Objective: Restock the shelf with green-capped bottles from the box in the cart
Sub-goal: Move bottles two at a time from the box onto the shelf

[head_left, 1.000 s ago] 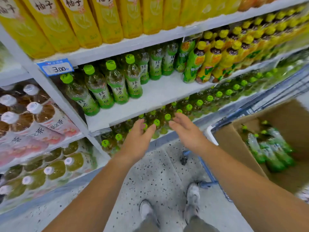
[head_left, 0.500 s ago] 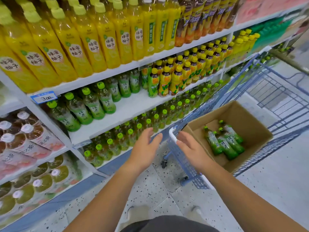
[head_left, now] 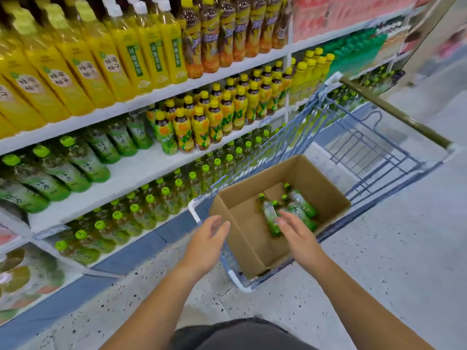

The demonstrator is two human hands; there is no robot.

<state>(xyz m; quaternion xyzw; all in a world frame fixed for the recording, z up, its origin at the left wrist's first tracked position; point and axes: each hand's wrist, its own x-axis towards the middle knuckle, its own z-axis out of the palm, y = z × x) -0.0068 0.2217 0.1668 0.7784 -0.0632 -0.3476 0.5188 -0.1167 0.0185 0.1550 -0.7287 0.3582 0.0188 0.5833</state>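
lying flat: green-capped bottles (head_left: 300, 203) in box (head_left: 290, 173)

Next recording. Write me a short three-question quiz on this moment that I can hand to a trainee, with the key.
1. Fill in: the open brown cardboard box sits in the ___ wire cart.
2. True or false: the left hand is gripping something.
3. The loose green-capped plastic bottles lie
A) in the left hand
B) in the box, partly hidden by the right hand
C) on the cart's bare wire bottom

Key: 1 blue. 2 false, it is open and empty. 3 B.
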